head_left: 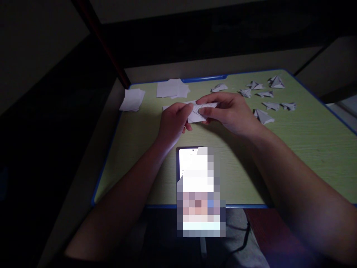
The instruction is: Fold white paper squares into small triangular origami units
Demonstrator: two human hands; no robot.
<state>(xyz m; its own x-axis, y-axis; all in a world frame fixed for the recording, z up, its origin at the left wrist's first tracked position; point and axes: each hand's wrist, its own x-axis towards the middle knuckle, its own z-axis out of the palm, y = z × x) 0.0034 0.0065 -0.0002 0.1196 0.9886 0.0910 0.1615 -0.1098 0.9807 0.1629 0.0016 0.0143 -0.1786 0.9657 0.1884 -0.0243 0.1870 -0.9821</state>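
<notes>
A folded piece of white paper [196, 116] with crease lines is held above the table between both hands. My left hand [174, 121] grips its left side, the thumb lying on top and the fingers curled beneath. From the right, my right hand [230, 111] pinches the paper, its thumb pressing on the upper face near the middle. The fingers under the paper are mostly hidden. Close to my right hand stand several small folded paper figures, one of them [263, 116] just beyond the wrist.
The light green table [134, 160] has a blue rim. Stacks of white paper lie at the far left [132, 99] and far middle [170, 89]. A lit phone [193, 163], partly pixelated, is at the front edge. More folded figures [276, 82] are at the back right.
</notes>
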